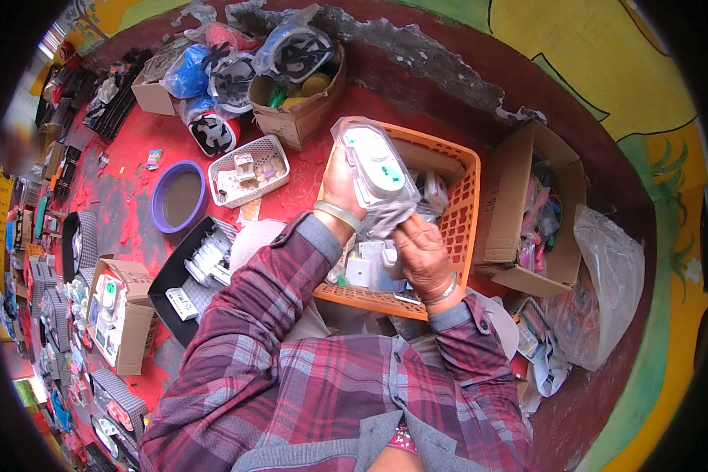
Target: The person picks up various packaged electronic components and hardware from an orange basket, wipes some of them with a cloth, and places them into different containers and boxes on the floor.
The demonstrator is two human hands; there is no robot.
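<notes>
- Head view: the left hand [340, 187] is clamped around the side of a clear plastic pack [379, 164] with a white and green item inside, held above an orange basket [467, 185].
- The right hand [425, 256] grips a grey cloth [389, 219] against the pack's near end; the two hands are close together but do not touch.
- Worn red floor [130, 193] spreads to the left, its paint broken by dark patches.
- On it stand a purple basin [160, 189], a white basket [252, 195] of small items and a black bin [170, 289], with an open cardboard box [135, 338] near the bin.
- Farther back, wrapped helmets [234, 82] sit beside and in a second carton [291, 126].
- A maroon wall band [417, 82] curves behind, flaking to grey along its top; yellow paint [582, 55] and green shapes cover the wall above.
- At right, a tall carton [506, 200] stands beside a clear plastic bag [612, 283].
</notes>
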